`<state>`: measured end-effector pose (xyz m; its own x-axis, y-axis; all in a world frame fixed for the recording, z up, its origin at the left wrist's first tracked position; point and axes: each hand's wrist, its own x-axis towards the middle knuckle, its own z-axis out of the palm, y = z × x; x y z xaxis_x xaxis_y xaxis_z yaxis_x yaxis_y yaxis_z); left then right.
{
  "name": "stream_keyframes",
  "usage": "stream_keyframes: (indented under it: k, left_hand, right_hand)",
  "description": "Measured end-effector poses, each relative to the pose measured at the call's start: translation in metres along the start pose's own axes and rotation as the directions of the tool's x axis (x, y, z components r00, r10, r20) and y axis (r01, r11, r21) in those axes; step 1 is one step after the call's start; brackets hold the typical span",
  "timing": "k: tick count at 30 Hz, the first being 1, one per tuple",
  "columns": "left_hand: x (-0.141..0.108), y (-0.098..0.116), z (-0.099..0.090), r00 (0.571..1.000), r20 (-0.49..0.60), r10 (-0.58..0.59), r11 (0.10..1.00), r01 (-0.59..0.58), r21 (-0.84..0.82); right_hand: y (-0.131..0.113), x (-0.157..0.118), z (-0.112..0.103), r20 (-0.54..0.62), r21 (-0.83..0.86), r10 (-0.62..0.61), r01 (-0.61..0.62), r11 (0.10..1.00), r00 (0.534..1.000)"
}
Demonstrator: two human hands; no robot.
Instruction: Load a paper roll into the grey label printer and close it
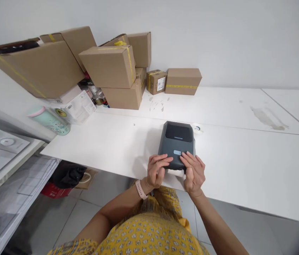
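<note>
White appliance: the appliance (3,143), with two knobs, stands at far left.
Tumbler: the green tumbler (51,122) with a pink lid leans at the left end of the table, beside a white box (81,108).
Cartons: stacked brown cartons (109,69) stand against the wall at rear left; two smaller ones are just to their right.
Left hand: the left hand (156,171) is half curled, fingers on top of the printer, thumb at its front edge, holding the left front corner; pink band (141,189) on wrist.
Printer: the dark grey printer (178,144) sits upright near the front edge of the white table (245,159); white paper (176,173) shows below its front.
Right hand: the right hand (194,171) is partly closed, fingers on top, thumb at the front edge, holding the right front corner.
Roll: a small pale roll (197,128) lies just beside the printer's right rear.
</note>
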<state>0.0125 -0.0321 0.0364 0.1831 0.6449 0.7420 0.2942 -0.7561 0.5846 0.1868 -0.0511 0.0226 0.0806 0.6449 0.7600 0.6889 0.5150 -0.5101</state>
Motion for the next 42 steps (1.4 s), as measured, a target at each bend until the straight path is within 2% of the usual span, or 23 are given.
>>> stream_keyframes:
  k: [1,2,3,4,5,6,7,8,9,10,11,14,15,18,20,22,23,25,29,32,36,39,42]
  left_hand:
    - [0.000,0.006,-0.005,0.991,-0.026,-0.133,0.990,0.131,-0.056]
    - [-0.002,0.011,-0.008,0.956,-0.069,-0.287,0.954,0.279,-0.107]
    - [-0.004,0.015,-0.011,0.890,-0.108,-0.442,0.892,0.424,-0.159]
    - [-0.006,0.018,-0.012,0.802,-0.114,-0.586,0.803,0.557,-0.213]
    - [-0.007,0.020,-0.013,0.698,-0.068,-0.713,0.687,0.676,-0.268]
    - [-0.009,0.021,-0.012,0.580,0.045,-0.814,0.539,0.781,-0.316]
    - [-0.009,0.022,-0.012,0.448,0.210,-0.869,0.364,0.867,-0.341]
    - [-0.008,0.022,-0.012,0.314,0.383,-0.869,0.185,0.923,-0.338]
    - [-0.007,0.023,-0.013,0.205,0.523,-0.828,0.033,0.947,-0.319]
    - [-0.005,0.024,-0.014,0.137,0.621,-0.772,-0.070,0.952,-0.298]
    - [-0.002,0.025,-0.015,0.113,0.683,-0.722,-0.122,0.950,-0.287]
    - [0.008,0.028,-0.018,0.136,0.763,-0.633,-0.130,0.952,-0.277]
    - [0.010,0.029,-0.017,0.120,0.786,-0.606,-0.144,0.956,-0.257]
    - [0.012,0.028,-0.010,0.020,0.834,-0.552,-0.248,0.951,-0.187]
    - [0.010,0.028,-0.005,-0.028,0.839,-0.543,-0.307,0.937,-0.167]
    - [0.006,0.029,-0.002,-0.048,0.839,-0.542,-0.321,0.934,-0.154]
    - [0.004,0.030,-0.002,-0.043,0.832,-0.553,-0.306,0.940,-0.154]
    - [-0.001,0.033,-0.002,0.010,0.791,-0.612,-0.216,0.960,-0.180]
    - [-0.008,0.038,0.000,0.205,0.642,-0.739,0.042,0.965,-0.261]
    - [-0.014,0.038,0.004,0.285,0.601,-0.747,0.141,0.951,-0.276]
    - [-0.017,0.038,0.006,0.319,0.544,-0.776,0.214,0.945,-0.248]
    - [-0.014,0.042,0.004,0.315,0.547,-0.776,0.210,0.946,-0.248]
    - [-0.011,0.045,0.000,0.313,0.563,-0.765,0.195,0.946,-0.260]
  right_hand:
    - [-0.003,0.002,-0.003,0.006,0.025,0.020,-0.020,0.999,1.000]
    - [-0.006,0.004,-0.005,0.011,0.057,0.053,-0.053,0.997,0.999]
    - [-0.010,0.006,-0.007,0.015,0.092,0.096,-0.097,0.991,0.995]
    - [-0.013,0.008,-0.009,0.019,0.127,0.143,-0.144,0.981,0.990]
    - [-0.017,0.009,-0.010,0.022,0.154,0.184,-0.185,0.970,0.983]
    - [-0.019,0.010,-0.012,0.022,0.172,0.215,-0.216,0.961,0.976]
    - [-0.021,0.011,-0.013,0.022,0.181,0.233,-0.233,0.956,0.972]
    - [-0.023,0.011,-0.013,0.026,0.180,0.238,-0.239,0.954,0.971]
    - [-0.024,0.011,-0.014,0.034,0.173,0.239,-0.241,0.955,0.971]
    - [-0.025,0.011,-0.015,0.045,0.165,0.237,-0.241,0.956,0.970]
    - [-0.025,0.010,-0.015,0.057,0.159,0.235,-0.241,0.957,0.970]
    - [-0.025,0.008,-0.017,0.088,0.164,0.236,-0.248,0.955,0.968]
    - [-0.025,0.008,-0.017,0.093,0.168,0.236,-0.249,0.954,0.967]
    - [-0.025,0.007,-0.018,0.103,0.174,0.240,-0.255,0.951,0.965]
    - [-0.026,0.007,-0.019,0.104,0.183,0.240,-0.256,0.949,0.965]
    - [-0.026,0.007,-0.018,0.103,0.193,0.239,-0.255,0.948,0.966]
    - [-0.027,0.007,-0.018,0.100,0.196,0.239,-0.254,0.947,0.966]
    - [-0.028,0.007,-0.017,0.091,0.196,0.243,-0.256,0.947,0.966]
    - [-0.029,0.006,-0.016,0.084,0.167,0.230,-0.241,0.956,0.970]
    - [-0.030,0.006,-0.015,0.082,0.119,0.204,-0.212,0.970,0.976]
    - [-0.030,0.008,-0.012,0.128,-0.041,0.166,-0.162,0.986,0.978]
    - [-0.033,0.013,-0.008,0.166,-0.189,0.191,-0.158,0.969,0.968]
    - [-0.035,0.017,-0.005,0.164,-0.266,0.203,-0.155,0.951,0.965]
